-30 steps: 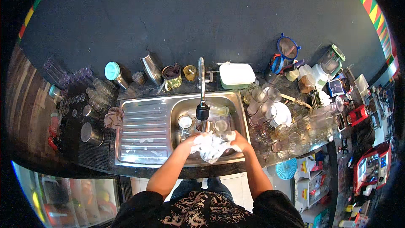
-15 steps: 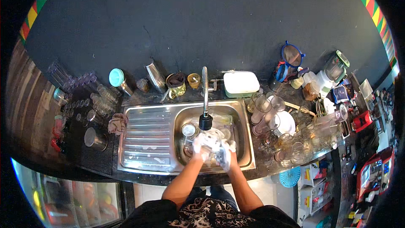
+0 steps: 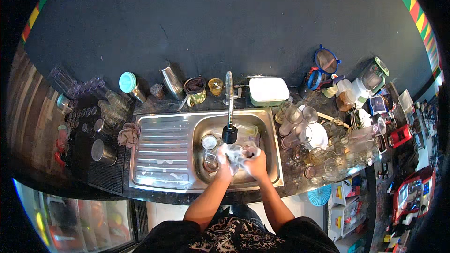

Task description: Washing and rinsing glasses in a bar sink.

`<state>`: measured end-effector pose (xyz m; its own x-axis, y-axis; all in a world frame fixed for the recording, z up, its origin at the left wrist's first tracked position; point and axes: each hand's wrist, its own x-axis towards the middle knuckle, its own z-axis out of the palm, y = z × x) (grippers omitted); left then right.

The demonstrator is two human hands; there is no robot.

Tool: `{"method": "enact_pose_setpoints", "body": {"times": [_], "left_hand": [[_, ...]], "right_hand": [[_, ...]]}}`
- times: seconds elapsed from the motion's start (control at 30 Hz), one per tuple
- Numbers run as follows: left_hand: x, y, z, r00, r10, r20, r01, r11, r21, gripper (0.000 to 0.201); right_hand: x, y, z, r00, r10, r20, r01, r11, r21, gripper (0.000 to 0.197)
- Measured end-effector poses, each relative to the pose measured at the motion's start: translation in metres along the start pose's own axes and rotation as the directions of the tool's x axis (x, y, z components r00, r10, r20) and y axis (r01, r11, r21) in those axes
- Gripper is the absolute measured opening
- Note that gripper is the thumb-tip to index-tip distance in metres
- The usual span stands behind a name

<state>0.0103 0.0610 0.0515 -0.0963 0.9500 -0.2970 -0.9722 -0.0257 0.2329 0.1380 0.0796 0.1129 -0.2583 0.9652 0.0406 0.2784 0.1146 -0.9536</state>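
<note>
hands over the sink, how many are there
2: the left hand and, to its right, the right hand, which grips a foamy item. Both are over the basin. No other hands show, though foam partly hides the fingers.

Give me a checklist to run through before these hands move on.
1. Hands over the basin: ok. The left hand and right hand are both over the sink basin.
2. Firm grip: cannot tell. White suds and blur hide how the fingers hold.
3. Basin clear of other things: not ok. A round container, among others, stands left of the hands.
4. Water off: cannot tell. The faucet hangs over the basin, its outlet facing down.
5. Drainboard clean and dry: not ok. Whitish patches show on it.
6. Free space on the right counter: not ok. Glasses crowd it.
</note>
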Motion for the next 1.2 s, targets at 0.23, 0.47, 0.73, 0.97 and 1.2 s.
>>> {"method": "enact_pose_setpoints", "body": {"times": [0.23, 0.47, 0.73, 0.97, 1.2], "left_hand": [[0.000, 0.004, 0.007, 0.982, 0.016, -0.189, -0.025, 0.999, -0.047, 0.034], [-0.006, 0.004, 0.005, 0.966, 0.036, -0.255, -0.030, 0.999, 0.029, 0.032], [0.002, 0.006, -0.024, 0.981, -0.030, -0.191, 0.065, 0.982, 0.178, 0.043], [-0.022, 0.012, -0.006, 0.976, 0.080, -0.203, -0.047, 0.986, 0.160, 0.023], [-0.021, 0.018, -0.002, 0.950, 0.019, -0.312, 0.077, 0.954, 0.291, 0.026]], "right_hand": [[-0.012, 0.007, 0.014, 0.972, -0.160, -0.170, 0.144, 0.984, -0.107, 0.027], [-0.026, 0.018, 0.009, 0.938, -0.345, -0.028, 0.342, 0.936, -0.086, 0.028], [-0.017, 0.011, 0.014, 0.876, 0.038, 0.481, 0.234, 0.838, -0.493, 0.054], [-0.021, 0.014, 0.024, 0.889, -0.108, 0.444, 0.152, 0.986, -0.064, 0.057], [-0.018, 0.016, 0.025, 0.919, 0.106, 0.379, -0.297, 0.819, 0.490, 0.062]]}}
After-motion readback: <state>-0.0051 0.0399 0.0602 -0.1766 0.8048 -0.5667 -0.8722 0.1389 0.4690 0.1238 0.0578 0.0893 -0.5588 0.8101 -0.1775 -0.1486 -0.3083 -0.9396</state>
